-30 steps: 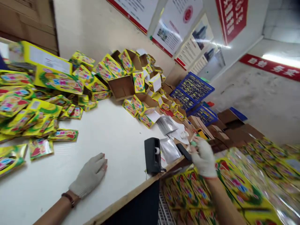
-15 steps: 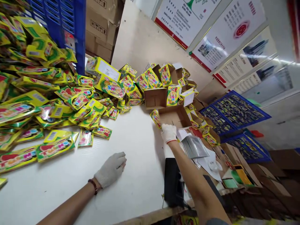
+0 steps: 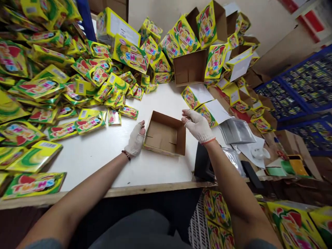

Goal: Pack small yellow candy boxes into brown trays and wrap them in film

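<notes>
An open cardboard box stands on the white table with its brown inside facing up. My left hand, in a white glove with bare fingertips, is at the box's left side; its fingers are apart, and whether they touch the wall I cannot tell. To the right of the box, my right hand hovers in a matching glove, its fingers loosely bent and holding nothing. Just behind the right hand lie a printed box with a white flap and a second flapped box.
Yellow-green candy packs are heaped on the left. Several open boxes stack against the wall. Clear plastic sleeves and a black device sit at right. Blue crates stand beyond. The wooden table edge runs in front.
The open box has come from the back stack to the front middle of the table. My right hand has moved nearer and let go of it; my left hand has moved beside it.
</notes>
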